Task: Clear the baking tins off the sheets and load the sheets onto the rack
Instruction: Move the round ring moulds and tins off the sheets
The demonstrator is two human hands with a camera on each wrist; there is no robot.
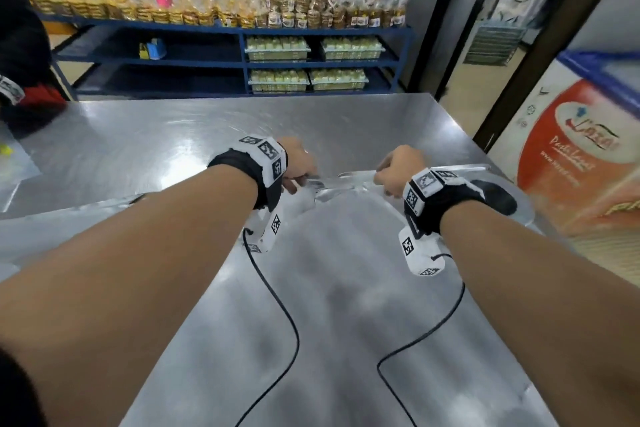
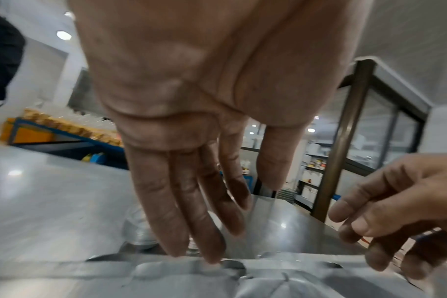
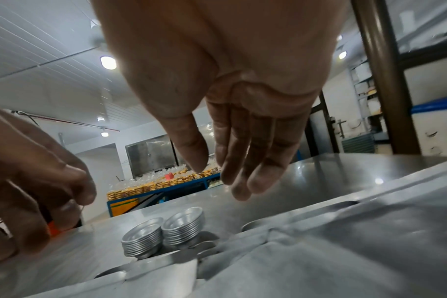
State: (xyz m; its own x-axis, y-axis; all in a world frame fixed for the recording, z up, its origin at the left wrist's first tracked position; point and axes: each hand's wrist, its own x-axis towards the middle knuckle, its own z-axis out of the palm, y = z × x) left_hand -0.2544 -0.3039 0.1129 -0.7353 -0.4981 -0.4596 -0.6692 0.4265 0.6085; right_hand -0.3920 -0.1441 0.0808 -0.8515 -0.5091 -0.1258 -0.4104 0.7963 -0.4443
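While both hands reach over the far edge of a dull metal baking sheet [image 1: 346, 288], two stacks of baking tins [image 3: 163, 233] stand just beyond it.

Left hand [image 2: 191, 141] and right hand [image 3: 232, 113] hang with fingers straight and loose, gripping nothing. The tins are small, round, ribbed aluminium cups, nested on the brushed steel table [image 1: 156, 135]; the sheet's rim is folded and dented, blurred.

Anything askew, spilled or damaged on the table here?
Nothing stands out. Two neat stacks of tins stand upright on the steel table, and both hands, left hand and right hand, hang open above the sheet.
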